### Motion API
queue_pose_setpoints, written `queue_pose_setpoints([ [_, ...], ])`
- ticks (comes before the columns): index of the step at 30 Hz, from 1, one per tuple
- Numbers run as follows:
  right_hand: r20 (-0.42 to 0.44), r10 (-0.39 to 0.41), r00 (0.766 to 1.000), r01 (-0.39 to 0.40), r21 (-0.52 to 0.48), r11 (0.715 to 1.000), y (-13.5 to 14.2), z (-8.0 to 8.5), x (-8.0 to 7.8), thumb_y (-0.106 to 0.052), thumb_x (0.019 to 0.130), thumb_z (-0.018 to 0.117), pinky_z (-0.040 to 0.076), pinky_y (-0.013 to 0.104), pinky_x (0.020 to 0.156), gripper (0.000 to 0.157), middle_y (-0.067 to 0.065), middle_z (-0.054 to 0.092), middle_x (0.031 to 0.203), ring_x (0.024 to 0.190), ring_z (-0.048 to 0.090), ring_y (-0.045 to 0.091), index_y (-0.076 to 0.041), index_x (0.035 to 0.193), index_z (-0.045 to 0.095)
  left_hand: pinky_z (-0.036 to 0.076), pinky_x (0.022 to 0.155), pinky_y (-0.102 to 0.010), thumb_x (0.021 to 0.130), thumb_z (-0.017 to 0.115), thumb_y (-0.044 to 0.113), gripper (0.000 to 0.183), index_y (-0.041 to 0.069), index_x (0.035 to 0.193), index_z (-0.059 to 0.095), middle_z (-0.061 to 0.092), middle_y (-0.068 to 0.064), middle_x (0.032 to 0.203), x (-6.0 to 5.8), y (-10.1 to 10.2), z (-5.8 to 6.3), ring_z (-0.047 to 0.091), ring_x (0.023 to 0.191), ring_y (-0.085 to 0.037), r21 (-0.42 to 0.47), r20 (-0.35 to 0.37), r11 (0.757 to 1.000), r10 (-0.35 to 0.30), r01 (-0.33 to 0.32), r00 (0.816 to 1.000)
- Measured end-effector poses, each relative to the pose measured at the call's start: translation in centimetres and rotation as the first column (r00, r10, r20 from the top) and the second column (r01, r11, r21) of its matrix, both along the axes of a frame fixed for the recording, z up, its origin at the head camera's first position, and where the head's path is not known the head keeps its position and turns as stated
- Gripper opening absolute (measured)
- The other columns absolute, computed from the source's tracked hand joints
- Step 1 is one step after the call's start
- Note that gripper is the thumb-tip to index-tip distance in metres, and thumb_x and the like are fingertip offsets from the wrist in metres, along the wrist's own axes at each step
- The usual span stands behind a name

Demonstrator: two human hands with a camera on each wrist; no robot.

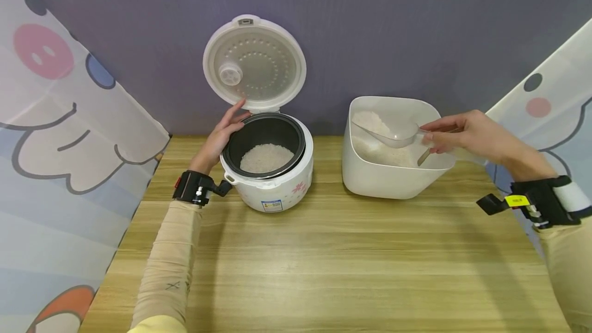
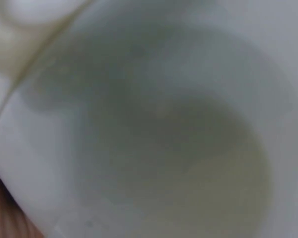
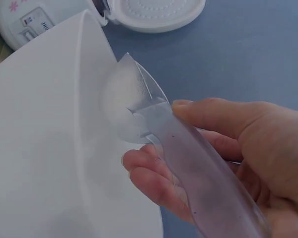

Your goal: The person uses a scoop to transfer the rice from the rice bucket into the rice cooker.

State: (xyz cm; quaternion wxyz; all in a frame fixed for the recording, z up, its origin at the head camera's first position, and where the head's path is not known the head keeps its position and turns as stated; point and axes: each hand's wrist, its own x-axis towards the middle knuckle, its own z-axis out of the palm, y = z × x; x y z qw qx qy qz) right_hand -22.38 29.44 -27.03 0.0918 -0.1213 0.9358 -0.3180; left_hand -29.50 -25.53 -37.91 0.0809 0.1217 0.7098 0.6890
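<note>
From the head view, the right grip (image 1: 476,131) grasps the scoop (image 1: 401,142), loaded with rice (image 1: 374,125), at the mouth of the bin (image 1: 388,184); the left grip (image 1: 219,140), unclenched, rests on the rim of the open rice cooker (image 1: 287,191). The left wrist view is too blurred to tell. In the right wrist view, fingers (image 3: 151,186) and thumb steady the handle (image 3: 201,171); keeping it level should prevent spills.

A home cooking corner, I'd say
Round white flowered rice cooker (image 1: 279,191), boxy white plastic rice bin (image 1: 393,181), yellowish wood-grain table (image 1: 351,256), pale cartoon-printed curtains (image 1: 51,158).
</note>
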Motion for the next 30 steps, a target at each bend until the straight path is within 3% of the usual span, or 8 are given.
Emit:
queue_pose_setpoints([
  [4, -0.008, 0.044, 0.999, -0.044, 0.009, 0.999, -1.3, 1.4, -0.4, -0.028, 0.101, 0.069, 0.051, 0.011, 0.077, 0.039, 0.007, 0.079, 0.096, 0.083, 0.076, 0.017, -0.009, 0.135, 0.068, 0.03, 0.121, -0.057, 0.112, 0.035, 0.018, 0.058, 0.038, 0.165, 0.021, 0.026, -0.013, 0.168, 0.0, 0.0, 0.0, 0.036, 0.149, -0.041, 0.003, 0.004, 1.0, -0.007, 0.006, 1.0],
  [10, 0.016, 0.094, 0.995, -0.094, 0.026, 0.995, -4.8, 3.3, -1.1, -0.032, 0.098, 0.072, 0.052, 0.014, 0.078, 0.04, 0.004, 0.079, 0.103, 0.085, 0.077, 0.014, -0.014, 0.134, 0.07, 0.029, 0.123, -0.051, 0.114, 0.024, 0.029, 0.052, 0.04, 0.165, 0.018, 0.023, -0.009, 0.17, 0.3, 0.0, 0.0, 0.032, 0.151, -0.035, 0.084, 0.034, 0.995, -0.049, 0.046, 0.998],
  [17, -0.005, 0.185, 0.983, -0.185, 0.041, 0.982, -8.9, 4.2, -1.9, -0.029, 0.097, 0.074, 0.052, 0.019, 0.073, 0.036, 0.004, 0.079, 0.099, 0.082, 0.076, 0.014, -0.014, 0.129, 0.073, 0.025, 0.125, -0.052, 0.114, 0.02, 0.032, 0.052, 0.035, 0.165, 0.017, 0.022, -0.011, 0.17, 0.6, 0.1, -0.1, 0.029, 0.153, -0.035, 0.132, 0.028, 0.989, -0.068, 0.064, 0.997],
  [24, -0.123, 0.327, 0.937, -0.317, 0.098, 0.943, -11.7, 4.3, -2.5, -0.023, 0.097, 0.074, 0.054, 0.022, 0.066, 0.031, 0.005, 0.079, 0.101, 0.077, 0.075, 0.01, -0.01, 0.125, 0.075, 0.022, 0.126, -0.053, 0.114, 0.02, 0.031, 0.052, 0.034, 0.166, 0.016, 0.021, -0.011, 0.17, 0.7, 0.2, -0.3, 0.028, 0.154, -0.035, 0.129, 0.022, 0.99, -0.067, 0.063, 0.998],
  [30, -0.197, 0.372, 0.907, -0.354, 0.123, 0.927, -13.4, 4.2, -3.2, -0.02, 0.097, 0.074, 0.054, 0.022, 0.065, 0.027, 0.007, 0.079, 0.102, 0.075, 0.074, 0.01, -0.007, 0.12, 0.077, 0.023, 0.125, -0.054, 0.114, 0.018, 0.031, 0.052, 0.034, 0.166, 0.016, 0.022, -0.011, 0.17, 0.7, 0.1, -0.4, 0.028, 0.153, -0.035, 0.115, 0.009, 0.991, -0.063, 0.062, 0.998],
])
